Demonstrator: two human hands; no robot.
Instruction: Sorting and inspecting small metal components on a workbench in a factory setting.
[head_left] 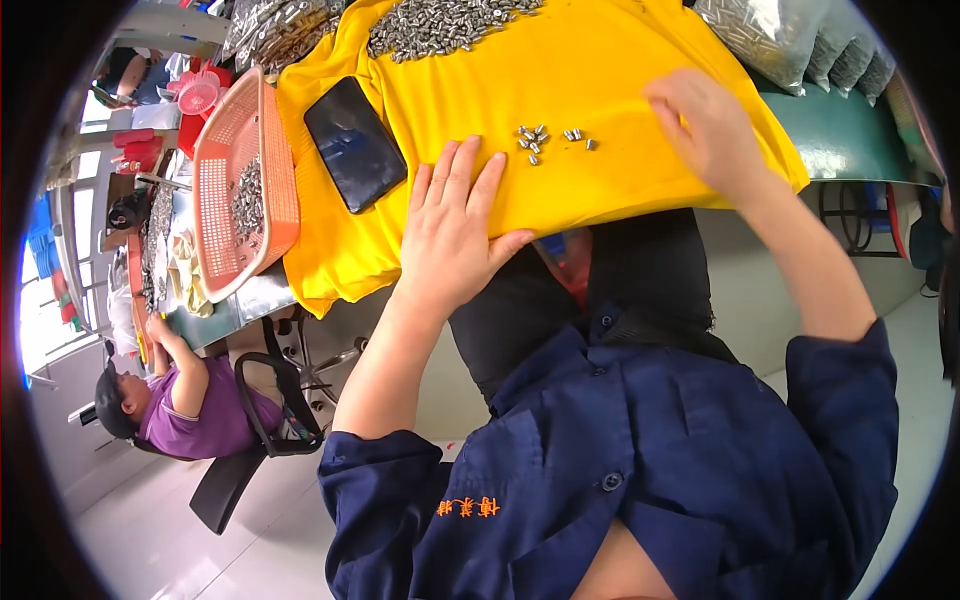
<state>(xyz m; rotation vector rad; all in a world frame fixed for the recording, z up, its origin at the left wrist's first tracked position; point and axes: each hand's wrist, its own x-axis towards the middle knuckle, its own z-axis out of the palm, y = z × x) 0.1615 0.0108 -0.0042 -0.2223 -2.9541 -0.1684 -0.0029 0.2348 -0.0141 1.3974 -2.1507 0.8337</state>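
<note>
My left hand (pixel 447 235) lies flat on the yellow cloth (pixel 610 60) near its front edge, fingers stretched out and holding nothing. To its right sits a small cluster of short metal cylinders (pixel 531 140), with a few more metal pieces (pixel 577 136) beside them. Further right, over the cloth, my right hand (pixel 705 135) is closed with its fingers curled in. Whatever may be between those fingertips is too small or hidden to make out. A large heap of similar metal pieces (pixel 440 25) lies at the far side of the cloth.
Left of my left hand lies a black phone (pixel 355 143). An orange plastic basket (pixel 283 200) holding metal parts stands beyond it. Clear bags of parts (pixel 765 35) rest on the green table (pixel 850 135) at far right. Another person in purple (pixel 215 415) sits at lower left.
</note>
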